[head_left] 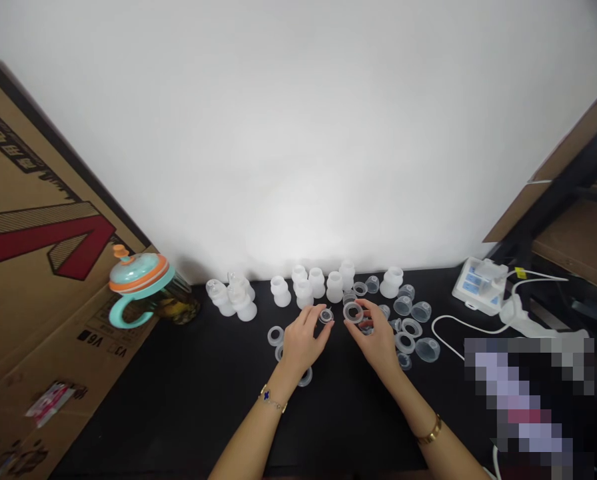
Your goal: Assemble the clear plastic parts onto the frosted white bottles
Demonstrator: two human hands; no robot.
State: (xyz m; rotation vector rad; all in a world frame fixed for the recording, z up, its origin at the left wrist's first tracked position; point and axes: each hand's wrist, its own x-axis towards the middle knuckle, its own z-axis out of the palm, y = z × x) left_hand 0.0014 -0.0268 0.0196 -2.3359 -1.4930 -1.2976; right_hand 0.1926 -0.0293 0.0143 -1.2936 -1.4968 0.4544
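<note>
Between the thumb and fingers of my left hand (302,337) is a small clear baby bottle nipple (326,315). My right hand (378,333) pinches a translucent screw ring (353,312) by its edge, its opening facing me. The two parts are close together but apart. Several more rings (275,335) lie by my left hand, partly hidden under it. To the right of my right hand are loose rings (405,343) and clear domed caps (427,349). Open white bottles (304,293) stand behind my hands, with one more bottle (392,283) farther right.
Capped white bottles (242,300) form a group at the back left. A lidded pitcher (153,287) stands beside a cardboard box (38,267). At the right are a power strip (480,285) and a white cable (448,319). A white wall (298,133) closes off the black table (188,400).
</note>
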